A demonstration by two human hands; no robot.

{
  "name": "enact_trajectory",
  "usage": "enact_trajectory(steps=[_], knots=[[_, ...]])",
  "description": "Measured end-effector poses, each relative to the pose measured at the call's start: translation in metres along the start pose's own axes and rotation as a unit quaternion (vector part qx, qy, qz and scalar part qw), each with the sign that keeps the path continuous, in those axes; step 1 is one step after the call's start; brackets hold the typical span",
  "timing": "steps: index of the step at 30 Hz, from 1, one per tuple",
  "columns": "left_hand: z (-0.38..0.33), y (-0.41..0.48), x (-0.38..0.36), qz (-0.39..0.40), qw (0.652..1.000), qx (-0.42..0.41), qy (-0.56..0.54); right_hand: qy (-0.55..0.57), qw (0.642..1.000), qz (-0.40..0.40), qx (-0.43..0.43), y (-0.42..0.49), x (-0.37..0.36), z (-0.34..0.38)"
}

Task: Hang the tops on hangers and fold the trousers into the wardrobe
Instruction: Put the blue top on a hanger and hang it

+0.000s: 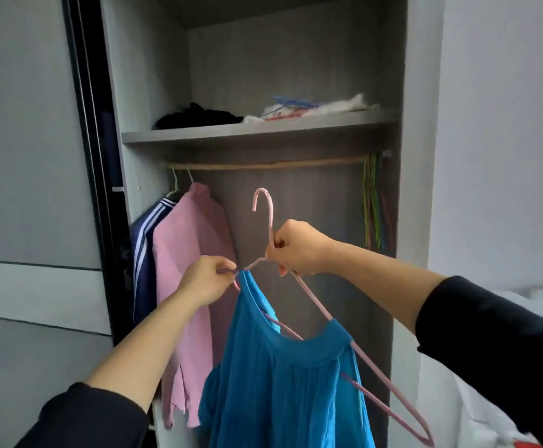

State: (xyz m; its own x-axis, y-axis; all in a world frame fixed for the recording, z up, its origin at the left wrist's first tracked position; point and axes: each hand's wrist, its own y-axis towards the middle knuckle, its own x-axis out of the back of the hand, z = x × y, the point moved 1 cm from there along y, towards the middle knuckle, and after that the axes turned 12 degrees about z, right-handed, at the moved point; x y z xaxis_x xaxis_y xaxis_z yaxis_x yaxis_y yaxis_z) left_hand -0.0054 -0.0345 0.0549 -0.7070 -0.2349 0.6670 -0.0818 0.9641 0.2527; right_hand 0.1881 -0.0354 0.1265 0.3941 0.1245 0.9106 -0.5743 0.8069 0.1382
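Right hand [296,248] grips pink hanger [315,303] at its neck; left hand [207,279] pinches blue top [283,383] at hanger's shoulder, before open wardrobe [415,189].

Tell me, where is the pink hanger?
The pink hanger is at the head view's centre, before the wardrobe, below the rail; the right hand grips its neck, the blue top hangs from it, the pink shirt is to its left.

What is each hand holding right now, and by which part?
The right hand grips the pink hanger at its neck, just below the hook. The left hand pinches the blue top at its top edge, beside the hanger's arm.
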Motion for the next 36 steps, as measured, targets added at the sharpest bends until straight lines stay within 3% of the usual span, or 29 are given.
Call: enact_trajectory(steps=[8,13,19,23,36], knots=[[0.058,0.134,0.034,-0.028,0.997,-0.001,0.075,0.024,0.996,-0.086,0.007,0.141,0.001,-0.018],[0.082,0.221,0.057,-0.060,0.980,-0.073,0.174,0.039,0.991,-0.129,-0.016,0.233,-0.002,-0.030],[0.102,0.339,0.100,-0.079,0.959,-0.155,0.224,0.121,0.978,-0.167,-0.037,0.342,0.006,-0.036],[0.105,0.404,0.121,-0.095,0.960,-0.158,0.210,0.188,0.959,-0.204,-0.051,0.396,0.017,-0.038],[0.113,0.506,0.168,-0.186,0.929,-0.211,0.241,0.300,0.916,-0.264,-0.047,0.537,0.021,-0.035]])
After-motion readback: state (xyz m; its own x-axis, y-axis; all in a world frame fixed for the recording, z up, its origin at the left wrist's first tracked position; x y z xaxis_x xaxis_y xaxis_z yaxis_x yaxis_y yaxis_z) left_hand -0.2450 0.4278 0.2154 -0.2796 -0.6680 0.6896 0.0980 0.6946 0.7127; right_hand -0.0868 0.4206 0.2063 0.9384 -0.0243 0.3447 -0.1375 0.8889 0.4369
